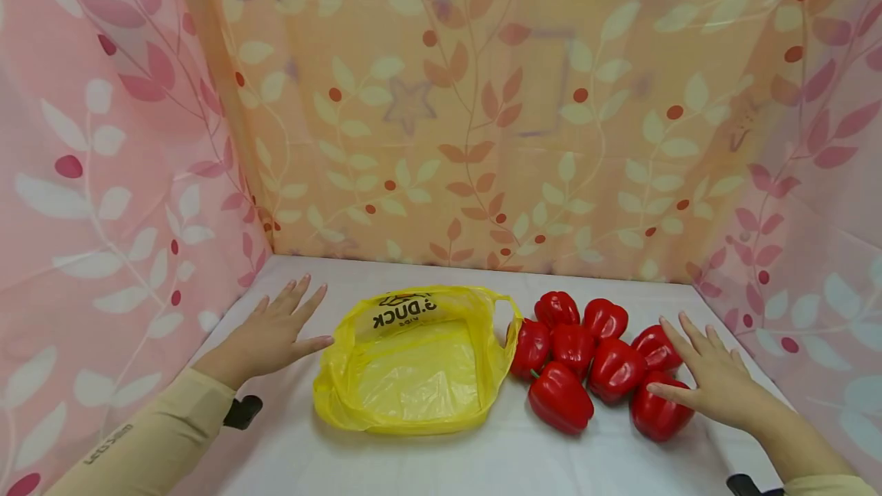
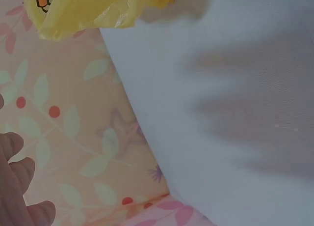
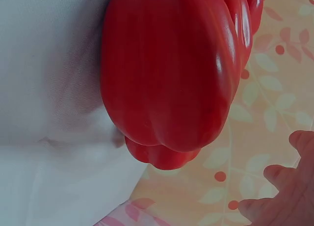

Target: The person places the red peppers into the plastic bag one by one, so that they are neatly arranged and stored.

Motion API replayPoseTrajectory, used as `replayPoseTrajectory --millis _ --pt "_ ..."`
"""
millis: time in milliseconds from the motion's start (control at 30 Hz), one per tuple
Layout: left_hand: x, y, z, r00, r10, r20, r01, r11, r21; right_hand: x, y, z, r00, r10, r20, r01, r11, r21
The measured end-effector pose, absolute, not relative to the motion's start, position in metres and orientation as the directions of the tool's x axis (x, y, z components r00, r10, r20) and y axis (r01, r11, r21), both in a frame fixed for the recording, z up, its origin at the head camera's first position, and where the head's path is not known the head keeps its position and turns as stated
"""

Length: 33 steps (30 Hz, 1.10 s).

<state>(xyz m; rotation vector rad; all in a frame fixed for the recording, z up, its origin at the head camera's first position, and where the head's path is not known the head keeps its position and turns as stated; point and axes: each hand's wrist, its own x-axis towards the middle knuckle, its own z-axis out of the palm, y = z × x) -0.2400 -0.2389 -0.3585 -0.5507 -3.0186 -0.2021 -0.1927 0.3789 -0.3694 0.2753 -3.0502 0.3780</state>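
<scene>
Peppers (image 1: 592, 362) clustered on worktop (image 1: 482, 458), right of yellow bag (image 1: 413, 362); both hands spread, holding nothing.
Right hand (image 1: 713, 381) overlaps nearest pepper; left hand (image 1: 276, 331) should spread the bag mouth first (it lies slack).
</scene>
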Motion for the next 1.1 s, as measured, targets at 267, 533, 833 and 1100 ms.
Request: replayPoseTrajectory --millis 267,533,833,1100 --pt "-0.241 -0.235 -0.362 -0.931 0.355 0.079 0.364 0.907 0.213 -0.192 0.384 -0.373 -0.985 -0.158 0.075 -0.172 0.955 -0.241" --pt "-0.245 -0.235 -0.383 -0.950 0.311 0.001 0.285 0.871 0.401 -0.187 0.390 -0.384 -0.988 -0.145 0.058 -0.155 0.945 -0.287" --pt "-0.248 -0.233 -0.399 -0.954 0.295 -0.054 0.216 0.800 0.560 -0.183 0.399 -0.405 -0.992 -0.124 0.024 -0.123 0.913 -0.389" --pt "-0.253 -0.228 -0.411 -0.963 0.261 -0.061 0.154 0.726 0.670 -0.180 0.400 -0.418 -0.990 -0.131 0.056 -0.142 0.895 -0.423"
